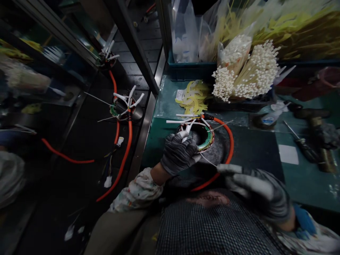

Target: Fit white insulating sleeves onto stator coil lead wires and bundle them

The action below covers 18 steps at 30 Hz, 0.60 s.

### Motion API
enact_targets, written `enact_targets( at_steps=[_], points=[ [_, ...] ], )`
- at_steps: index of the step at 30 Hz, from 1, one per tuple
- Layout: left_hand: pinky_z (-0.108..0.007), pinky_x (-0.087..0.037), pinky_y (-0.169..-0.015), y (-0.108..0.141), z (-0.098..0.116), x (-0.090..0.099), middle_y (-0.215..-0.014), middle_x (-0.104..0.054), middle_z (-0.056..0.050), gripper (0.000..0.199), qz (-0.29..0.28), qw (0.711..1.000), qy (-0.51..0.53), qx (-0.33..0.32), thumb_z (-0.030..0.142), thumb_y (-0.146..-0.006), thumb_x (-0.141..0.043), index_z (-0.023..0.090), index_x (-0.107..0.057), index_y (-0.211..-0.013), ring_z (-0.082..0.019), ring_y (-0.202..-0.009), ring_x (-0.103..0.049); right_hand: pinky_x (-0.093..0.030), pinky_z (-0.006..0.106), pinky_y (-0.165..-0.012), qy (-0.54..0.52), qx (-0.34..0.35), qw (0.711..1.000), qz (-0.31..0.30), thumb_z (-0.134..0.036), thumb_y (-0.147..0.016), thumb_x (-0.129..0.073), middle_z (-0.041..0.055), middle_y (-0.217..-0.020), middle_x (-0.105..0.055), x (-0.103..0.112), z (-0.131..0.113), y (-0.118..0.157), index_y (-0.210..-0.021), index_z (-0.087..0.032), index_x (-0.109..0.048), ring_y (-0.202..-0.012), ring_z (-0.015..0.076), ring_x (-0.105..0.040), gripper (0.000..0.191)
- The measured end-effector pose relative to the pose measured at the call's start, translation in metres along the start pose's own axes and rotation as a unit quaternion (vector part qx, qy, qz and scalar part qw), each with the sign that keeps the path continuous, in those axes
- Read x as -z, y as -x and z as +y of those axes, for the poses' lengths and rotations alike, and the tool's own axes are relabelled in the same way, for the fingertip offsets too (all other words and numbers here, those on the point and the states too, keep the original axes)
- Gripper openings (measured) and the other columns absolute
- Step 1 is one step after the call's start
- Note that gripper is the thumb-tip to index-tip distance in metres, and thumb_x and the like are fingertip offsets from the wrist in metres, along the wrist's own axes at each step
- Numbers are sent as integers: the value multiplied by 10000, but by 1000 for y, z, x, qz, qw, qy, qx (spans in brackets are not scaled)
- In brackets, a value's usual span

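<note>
Fingers (190, 150) of the left hand (177, 153), as I watch from afar, curl tight on the near-left rim of a green-lined ring (208, 139), and the right hand (256, 187) pinches a thin white cord (208, 160) running from it. I see the ring above the bench (152, 141), white sleeves (177, 121) jutting leftward and an orange cable (231, 141) looping round its right; farther out are yellow strips (195, 96) and white-tipped sticks (256, 76).
</note>
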<state>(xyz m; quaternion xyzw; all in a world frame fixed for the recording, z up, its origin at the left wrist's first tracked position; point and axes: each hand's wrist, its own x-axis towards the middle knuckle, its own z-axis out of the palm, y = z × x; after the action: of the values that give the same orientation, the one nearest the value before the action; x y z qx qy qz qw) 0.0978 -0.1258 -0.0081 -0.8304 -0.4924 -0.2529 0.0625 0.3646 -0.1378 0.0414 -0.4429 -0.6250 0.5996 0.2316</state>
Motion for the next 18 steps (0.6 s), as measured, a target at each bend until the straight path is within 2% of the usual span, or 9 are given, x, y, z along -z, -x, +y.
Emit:
enact_targets(
  at_steps=[2, 4, 5, 7, 9, 11, 14, 16, 18],
  points=[
    [-462, -462, -984, -1, -2, 3, -1171, -790, -40, 251, 7, 1000, 5, -11, 489, -929, -729, 258, -743, -1026, -307, -1193, -637, -624, 328, -587, 96, 78, 992, 32, -448, -979, -644, 56, -828, -823, -9, 6, -15, -1119, -288, -826, -670, 228, -777, 280],
    [-448, -475, -1001, -3, -4, 5, -1184, -799, -11, 222, 9, 1000, 19, -12, 474, -933, -743, 265, -748, -1008, -290, -1182, -641, -627, 334, -622, 201, 153, 962, 100, -452, -937, -706, 46, -874, -832, -14, 14, -34, -1005, -301, -819, -721, 237, -785, 201],
    [-440, -482, -1008, -5, -5, 6, -1182, -803, 6, 203, 6, 1000, 28, -11, 464, -934, -750, 271, -751, -995, -280, -1174, -645, -618, 338, -610, 234, 171, 947, 135, -470, -929, -720, 46, -854, -826, -15, 17, -43, -995, -293, -810, -700, 238, -774, 209],
    [-433, -492, -1020, -6, -7, 7, -1170, -809, 27, 193, 0, 999, 50, -15, 461, -935, -757, 279, -756, -999, -268, -1153, -653, -607, 342, -604, 276, 187, 926, 180, -487, -933, -727, 56, -854, -822, -16, 19, -60, -1095, -262, -795, -678, 239, -758, 286],
    [-428, -499, -1025, -7, -9, 6, -1109, -816, 26, 194, 12, 997, 72, -27, 451, -941, -753, 266, -751, -999, -255, -1092, -669, -620, 349, -673, 307, 202, 912, 184, -434, -966, -700, 81, -947, -837, -19, 15, -73, -1211, -230, -773, -759, 253, -783, 328],
    [-427, -508, -1019, -8, -11, 4, -1000, -811, 9, 203, 32, 995, 91, -31, 443, -936, -757, 242, -738, -959, -253, -1044, -682, -627, 354, -736, 326, 224, 904, 160, -365, -998, -646, 90, -987, -842, -23, 8, -84, -1167, -224, -792, -835, 264, -798, 265],
    [-441, -518, -1026, -7, -11, 2, -935, -791, -2, 211, 25, 995, 95, -19, 450, -916, -774, 243, -732, -923, -261, -1058, -699, -633, 345, -755, 237, 222, 935, 143, -333, -994, -635, 71, -903, -833, -26, -3, -94, -993, -223, -808, -801, 239, -789, 205],
    [-445, -519, -1041, -6, -11, 2, -969, -797, 4, 194, 9, 996, 90, -19, 445, -912, -784, 257, -747, -943, -257, -1066, -706, -643, 332, -757, 121, 186, 966, 129, -340, -1000, -633, 55, -906, -831, -23, -9, -97, -981, -226, -801, -790, 214, -785, 204],
    [-450, -518, -1031, -6, -11, 2, -959, -791, -1, 187, 12, 996, 86, -20, 445, -909, -791, 266, -762, -953, -265, -1069, -698, -655, 335, -789, 38, 158, 984, 76, -337, -1009, -624, 45, -951, -836, -16, -15, -97, -1012, -234, -807, -835, 206, -794, 210]
  ],
)
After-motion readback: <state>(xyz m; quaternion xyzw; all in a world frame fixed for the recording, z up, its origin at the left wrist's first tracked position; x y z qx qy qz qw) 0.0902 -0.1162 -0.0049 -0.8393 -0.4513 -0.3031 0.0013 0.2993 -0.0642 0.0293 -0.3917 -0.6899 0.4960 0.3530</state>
